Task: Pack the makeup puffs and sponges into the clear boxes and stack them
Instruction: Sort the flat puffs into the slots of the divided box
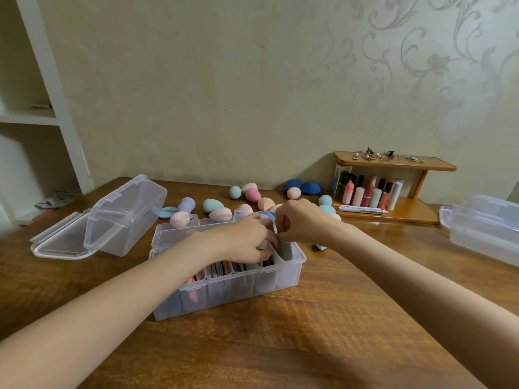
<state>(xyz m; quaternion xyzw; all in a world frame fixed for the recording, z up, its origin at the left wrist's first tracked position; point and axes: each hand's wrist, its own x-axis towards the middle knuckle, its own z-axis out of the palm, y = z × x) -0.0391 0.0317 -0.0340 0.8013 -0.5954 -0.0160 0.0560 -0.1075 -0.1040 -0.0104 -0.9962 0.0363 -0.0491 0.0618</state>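
Note:
A clear plastic box (224, 290) stands open at the table's middle, packed with flat puffs standing on edge in pink, grey and pale tones. My left hand (247, 242) reaches into its right end, fingers curled among the puffs. My right hand (300, 220) hovers just above that end and pinches a pale flat puff (276, 227) over a grey puff (285, 249). Several egg-shaped sponges (213, 205) in pink, peach, teal, lilac and dark blue lie loose behind the box.
A second clear box (123, 217) lies tipped on its open lid at the left. A third clear box (486, 228) sits at the right edge. A small wooden shelf (393, 164) with cosmetic tubes stands at the back right. White wall shelving is at far left.

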